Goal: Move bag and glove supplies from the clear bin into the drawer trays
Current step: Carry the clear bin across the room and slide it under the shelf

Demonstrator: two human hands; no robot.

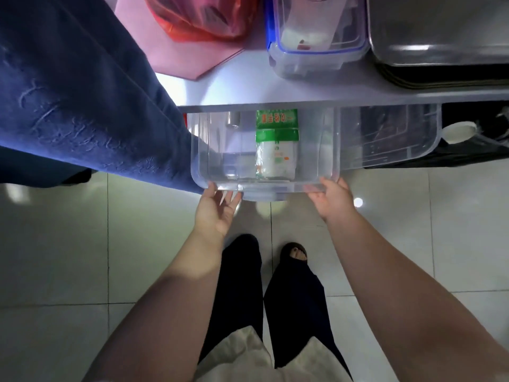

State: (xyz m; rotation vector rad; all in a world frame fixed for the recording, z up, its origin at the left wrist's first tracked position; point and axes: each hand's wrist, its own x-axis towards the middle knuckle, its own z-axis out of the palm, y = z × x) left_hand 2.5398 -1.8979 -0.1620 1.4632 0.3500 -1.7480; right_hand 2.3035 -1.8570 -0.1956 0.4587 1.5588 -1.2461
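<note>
A clear plastic drawer tray (316, 150) juts out from under the white counter edge. Inside it lies one green-and-white packet of disposable gloves (276, 144), long side pointing toward me. My left hand (217, 208) touches the tray's front left corner from below, palm up and fingers spread. My right hand (332, 199) grips the front rim at the right corner. A second clear tray (391, 136) sits beside it on the right, partly pulled out. The clear bin (316, 34) with a blue-edged lid stands on the counter above.
A person in dark blue trousers (82, 92) stands close on the left, against the tray's side. A red plastic bag (201, 17) and a pink sheet (176, 53) lie on the counter; a steel tray (440, 37) at the right. Pale tiled floor (68, 244) below.
</note>
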